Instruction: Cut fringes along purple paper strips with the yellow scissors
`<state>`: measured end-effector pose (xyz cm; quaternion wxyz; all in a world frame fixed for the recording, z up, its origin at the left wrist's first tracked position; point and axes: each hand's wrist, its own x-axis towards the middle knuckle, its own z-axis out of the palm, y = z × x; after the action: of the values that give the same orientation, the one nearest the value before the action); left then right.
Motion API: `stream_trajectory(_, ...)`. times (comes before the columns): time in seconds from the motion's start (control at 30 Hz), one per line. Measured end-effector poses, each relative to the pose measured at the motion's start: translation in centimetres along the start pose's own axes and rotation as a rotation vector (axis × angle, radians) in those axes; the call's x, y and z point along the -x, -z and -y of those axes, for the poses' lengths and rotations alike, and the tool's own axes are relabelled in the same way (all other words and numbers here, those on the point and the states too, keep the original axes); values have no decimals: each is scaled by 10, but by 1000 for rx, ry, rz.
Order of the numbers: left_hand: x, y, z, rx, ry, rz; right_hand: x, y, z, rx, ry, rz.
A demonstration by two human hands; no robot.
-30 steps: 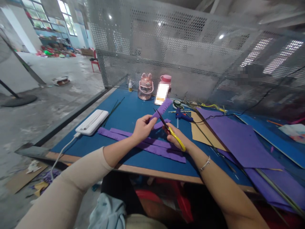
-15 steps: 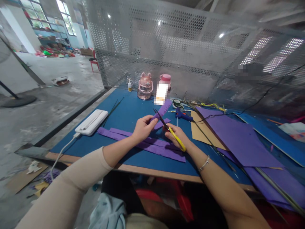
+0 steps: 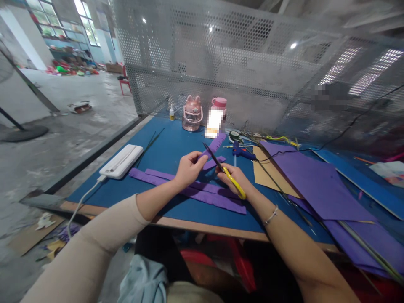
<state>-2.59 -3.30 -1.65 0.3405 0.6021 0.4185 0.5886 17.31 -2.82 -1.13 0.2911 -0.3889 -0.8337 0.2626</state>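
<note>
My left hand (image 3: 191,168) pinches a purple strip (image 3: 217,143) whose far end has a notched edge and points up and away. In my right hand (image 3: 232,176) are scissors (image 3: 234,183) with yellow handles, their dark blades lying across the held strip. The blades look nearly closed. Below both hands, long purple strips (image 3: 214,201) lie on the blue tabletop (image 3: 160,151), partly hidden by my left wrist.
A white power bank (image 3: 121,161) with a cable is at the left. Behind stand a pink-lidded jug (image 3: 192,114) and a small glue bottle (image 3: 171,112). A blue glue gun (image 3: 243,152) and purple sheets (image 3: 318,181) lie at the right.
The scissors and my right hand have shifted very slightly. The held strip's far end has dipped a little toward me.
</note>
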Motion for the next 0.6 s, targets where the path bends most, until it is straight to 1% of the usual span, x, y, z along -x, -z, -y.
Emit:
stream_trajectory(0.1,-1,0,1,-6,-12,-35,1,2,-5,-49,63,102)
stream_trajectory(0.2,-1,0,0,1,-14,-46,1,1,-8,-87,90,148)
stream_trajectory(0.47,1,-2,-2,8,-23,13,1,-2,-10,-128,77,99)
stream_trajectory(0.6,1,-2,-1,14,-28,10,0,-2,-8,-107,71,89)
